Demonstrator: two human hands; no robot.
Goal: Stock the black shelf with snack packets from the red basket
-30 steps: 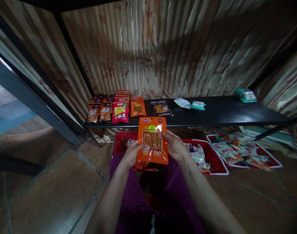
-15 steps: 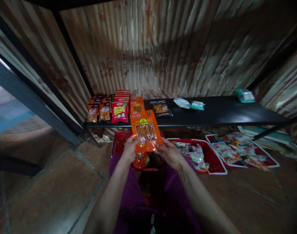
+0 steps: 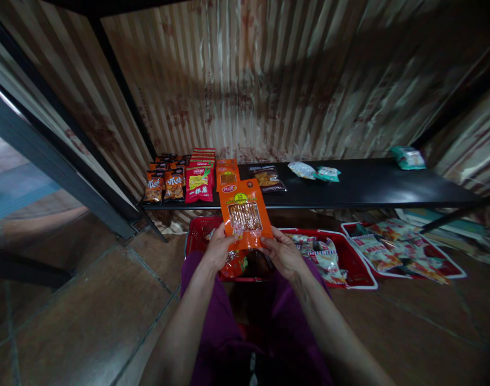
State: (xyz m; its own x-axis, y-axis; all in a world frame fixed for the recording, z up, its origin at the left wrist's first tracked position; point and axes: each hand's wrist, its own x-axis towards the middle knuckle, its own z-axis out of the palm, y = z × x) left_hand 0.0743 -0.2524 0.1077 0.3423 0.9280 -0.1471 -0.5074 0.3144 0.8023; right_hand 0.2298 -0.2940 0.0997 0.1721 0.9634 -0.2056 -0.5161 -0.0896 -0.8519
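Observation:
An orange snack packet with a clear window showing brown sticks is held up between both hands. My left hand pinches its lower left corner, and my right hand grips the lower right one. Behind its top edge, another orange packet of the same look lies on the black shelf. Left of that are stacked red snack bags and several small orange and black bags. To the right lies a dark packet. Below the hands, a red basket holds more packets, partly hidden.
Farther right on the shelf are a white packet, a teal packet and another teal packet. Two more red baskets, a nearer one and a farther one, hold snack bags on the tiled floor. A metal post slants at left.
The held orange packet and both hands have shifted slightly right in view. The shelf items have also drifted a little right as the view moved. The grip is unchanged.

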